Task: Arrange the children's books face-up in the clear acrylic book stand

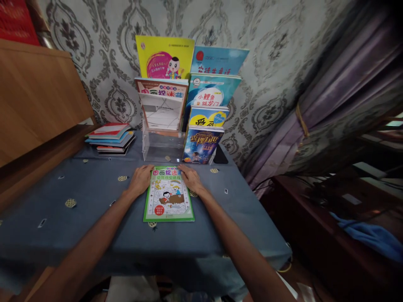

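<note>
A green-bordered children's picture book (170,197) lies cover up on the dark blue tablecloth, right in front of me. My left hand (141,178) has its fingers closed at the book's far left corner. Its far right corner is gripped by my right hand (189,179), whose fingers lap over the cover edge. Both thumbs are hard to make out. Just beyond the book stands a clear tiered book rack (163,153). In its left column are a yellow book (185,54) and more picture books; the lowest left pocket is bare. The right column holds several books, including a dark blue one (201,147).
A stack of books (110,138) lies at the back left, near a wooden cabinet (44,84). Beside the rack's right foot is a black phone-like object (221,156). A purple curtain (330,105) and dark red furniture (302,218) stand to the right.
</note>
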Motion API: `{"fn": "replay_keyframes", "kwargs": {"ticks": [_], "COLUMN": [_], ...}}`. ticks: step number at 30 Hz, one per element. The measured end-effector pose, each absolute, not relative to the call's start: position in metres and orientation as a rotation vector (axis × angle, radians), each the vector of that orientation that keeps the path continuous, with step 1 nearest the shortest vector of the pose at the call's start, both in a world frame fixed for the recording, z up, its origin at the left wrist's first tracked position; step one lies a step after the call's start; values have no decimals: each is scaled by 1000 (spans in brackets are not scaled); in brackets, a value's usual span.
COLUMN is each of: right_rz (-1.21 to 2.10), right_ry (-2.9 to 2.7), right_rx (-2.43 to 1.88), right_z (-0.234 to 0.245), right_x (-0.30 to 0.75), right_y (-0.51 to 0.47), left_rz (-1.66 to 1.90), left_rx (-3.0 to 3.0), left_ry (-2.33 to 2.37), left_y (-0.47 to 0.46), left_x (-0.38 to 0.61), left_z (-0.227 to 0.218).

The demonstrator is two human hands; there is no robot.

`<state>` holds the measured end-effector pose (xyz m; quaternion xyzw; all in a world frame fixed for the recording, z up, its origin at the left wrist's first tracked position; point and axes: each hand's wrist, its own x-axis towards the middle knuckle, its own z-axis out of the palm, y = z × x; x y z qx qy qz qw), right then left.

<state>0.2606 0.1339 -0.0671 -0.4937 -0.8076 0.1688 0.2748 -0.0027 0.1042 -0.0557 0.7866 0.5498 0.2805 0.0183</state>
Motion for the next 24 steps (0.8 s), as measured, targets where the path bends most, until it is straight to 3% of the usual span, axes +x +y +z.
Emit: {"fn": "replay_keyframes", "kwargs": {"ticks": [14,24], "right_rz": [440,426], "right_ry": [-2098,-2058], "right_rx": [-1293,-1290], "right_z": [-77,-85], "right_x": [264,264], "right_y": [141,144], "left_rz": [1004,906], "left_rx": [2571,2647], "left_ry": [1287,1091], "left_y": [105,85], "left_x": [2,25], "left_z": [-63,-54]}}
